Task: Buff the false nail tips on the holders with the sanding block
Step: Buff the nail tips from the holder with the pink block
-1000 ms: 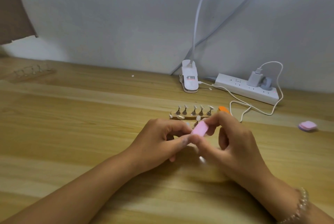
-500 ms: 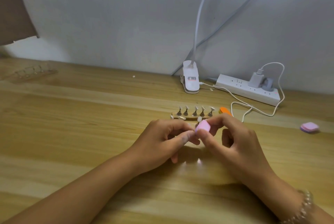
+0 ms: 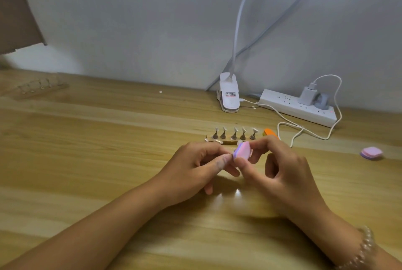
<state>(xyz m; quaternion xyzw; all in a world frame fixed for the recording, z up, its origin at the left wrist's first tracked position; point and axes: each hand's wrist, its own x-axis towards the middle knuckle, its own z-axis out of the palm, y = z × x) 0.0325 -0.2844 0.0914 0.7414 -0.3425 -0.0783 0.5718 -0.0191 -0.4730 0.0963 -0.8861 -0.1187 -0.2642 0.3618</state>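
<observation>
Right hand (image 3: 280, 174) fingers pinch pink sanding block (image 3: 243, 151) at frame centre; left hand (image 3: 195, 171) fingers pinch sth small, prob. a tip holder, hidden. Holder row (image 3: 233, 135) at 12 o'clock. Use light, short strokes.

Nail-tip rack (image 3: 233, 136) on desk (image 3: 87, 160) just behind both hands — power strip (image 3: 298, 107) behind-right, spare block (image 3: 372, 153) far right.

Your left hand (image 3: 196, 166) and right hand (image 3: 277, 169) meet above the middle of the desk, forearms converging from the lower corners; your left thumb and forefinger are pinched together, pointing right; your right thumb and forefinger clamp the sanding block (image 3: 242, 150); a bead bracelet circles your right wrist.
</observation>
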